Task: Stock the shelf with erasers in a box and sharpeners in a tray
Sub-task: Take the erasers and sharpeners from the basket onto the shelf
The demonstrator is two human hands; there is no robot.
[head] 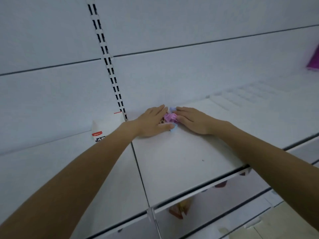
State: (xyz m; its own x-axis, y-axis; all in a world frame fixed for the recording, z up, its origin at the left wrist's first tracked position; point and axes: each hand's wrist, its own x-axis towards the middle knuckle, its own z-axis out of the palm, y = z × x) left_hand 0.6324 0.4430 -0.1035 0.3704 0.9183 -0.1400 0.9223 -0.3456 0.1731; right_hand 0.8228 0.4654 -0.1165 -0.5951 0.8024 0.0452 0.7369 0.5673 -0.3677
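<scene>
A small pale blue tray [173, 129] sits at the back of the white shelf [181, 157], near the slotted upright. Pink and purple sharpeners [169, 117] lie heaped in it, mostly hidden by my hands. My left hand [152, 121] lies flat against the tray's left side with straight fingers. My right hand [191, 120] lies flat against its right side, fingers straight and pointing left. Both hands touch the tray from either side. The frame is blurred, so finer details of the tray cannot be told.
A white box with a red and black label [97, 133] stands on the left shelf section beside my left forearm. A purple item [313, 61] sits at the far right. Lower shelves with dim coloured items show below the front edge.
</scene>
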